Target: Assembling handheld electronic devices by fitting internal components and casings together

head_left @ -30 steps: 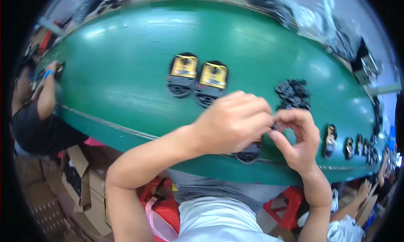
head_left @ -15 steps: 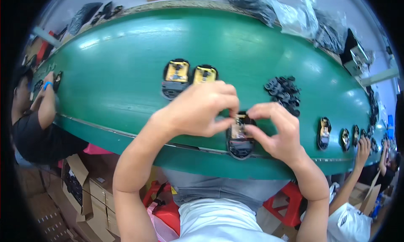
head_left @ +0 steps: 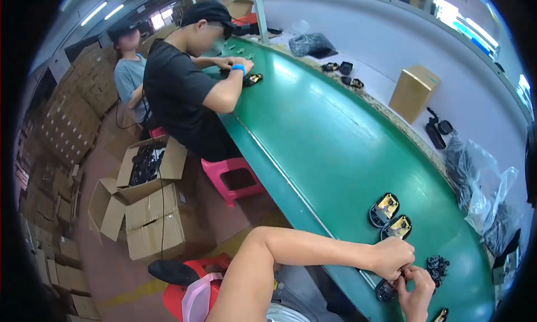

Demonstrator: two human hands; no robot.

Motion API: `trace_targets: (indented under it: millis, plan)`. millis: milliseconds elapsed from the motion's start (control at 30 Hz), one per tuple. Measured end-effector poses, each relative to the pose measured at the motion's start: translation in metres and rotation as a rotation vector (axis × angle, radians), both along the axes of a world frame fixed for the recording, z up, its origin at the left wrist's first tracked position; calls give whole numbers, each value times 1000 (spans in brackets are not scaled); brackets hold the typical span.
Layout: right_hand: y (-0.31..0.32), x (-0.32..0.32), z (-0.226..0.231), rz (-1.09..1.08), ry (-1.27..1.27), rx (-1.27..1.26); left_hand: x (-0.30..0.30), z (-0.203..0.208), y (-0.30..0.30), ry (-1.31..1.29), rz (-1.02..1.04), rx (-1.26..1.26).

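An open black oval housing (head_left: 385,290), its inner board partly hidden by my fingers, lies at the green table's near edge. My left hand (head_left: 392,257) has its fingers pinched over the housing's upper end, around a small dark piece too covered to name. From the other side my right hand (head_left: 418,289) closes thumb and fingers on that same end, its fingertips meeting those of the left. Just beyond my left hand sit two similar black housings with yellow boards, one housing (head_left: 385,209) farther off and a second housing (head_left: 398,227) touching it.
A pile of small black parts (head_left: 437,269) lies right of my hands. Another housing (head_left: 441,315) shows at the lower edge. Plastic bags (head_left: 480,176) and a cardboard box (head_left: 414,92) line the back ledge. A co-worker (head_left: 184,92) works at the far left, near a pink stool (head_left: 232,176).
The view has swung left, so my hands and the housings now appear at lower right and the co-worker shows more fully. Both hands stay at the same housing, fingers drawn closer together.
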State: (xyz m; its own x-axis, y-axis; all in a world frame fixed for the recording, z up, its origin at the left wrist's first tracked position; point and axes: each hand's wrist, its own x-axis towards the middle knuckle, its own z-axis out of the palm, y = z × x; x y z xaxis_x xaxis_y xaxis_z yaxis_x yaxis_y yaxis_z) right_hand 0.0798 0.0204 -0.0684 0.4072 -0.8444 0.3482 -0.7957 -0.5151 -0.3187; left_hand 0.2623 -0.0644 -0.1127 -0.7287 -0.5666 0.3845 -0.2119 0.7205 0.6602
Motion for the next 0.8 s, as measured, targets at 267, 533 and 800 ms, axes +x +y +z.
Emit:
trace_targets:
  millis: [267,533,800]
  plan:
    - [-35,-2,-8,-55,-365,228,24,16,-19,-25,79,-81]
    - [-9,-16,-17,-78,-366,70,-2,7,-8,38,-35,56]
    - [-15,-10,-4,-73,-173,96,-4,7,-1,-26,46,47]
